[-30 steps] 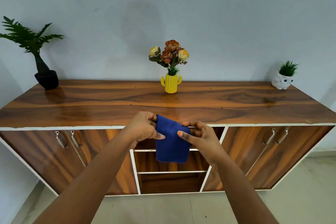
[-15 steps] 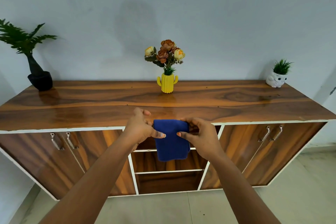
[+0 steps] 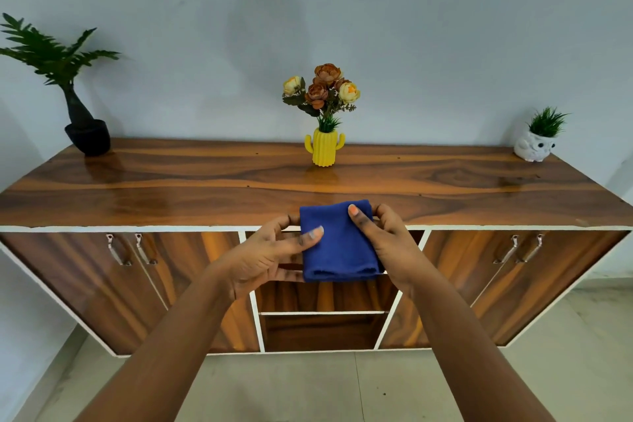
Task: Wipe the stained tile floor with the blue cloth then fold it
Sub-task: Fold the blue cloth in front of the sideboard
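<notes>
The blue cloth [image 3: 337, 247] is folded into a small square and held in the air in front of the wooden sideboard's front edge. My left hand [image 3: 263, 257] pinches its left side, thumb lying on the front face. My right hand [image 3: 387, 243] pinches its right side, thumb near the top corner. The cloth's folded lower edge hangs free. Pale tile floor [image 3: 308, 387] shows at the bottom of the view, below my forearms.
The sideboard top [image 3: 171, 188] carries a black potted plant [image 3: 82, 127] at the left, a yellow cactus vase with flowers [image 3: 324, 147] in the middle and a white owl planter [image 3: 536, 144] at the right. Cupboard doors and open shelves [image 3: 322, 329] lie below.
The cloth has been folded shorter, from a hanging rectangle to a compact square. Both hands keep hold of it and have risen a little toward the sideboard's edge.
</notes>
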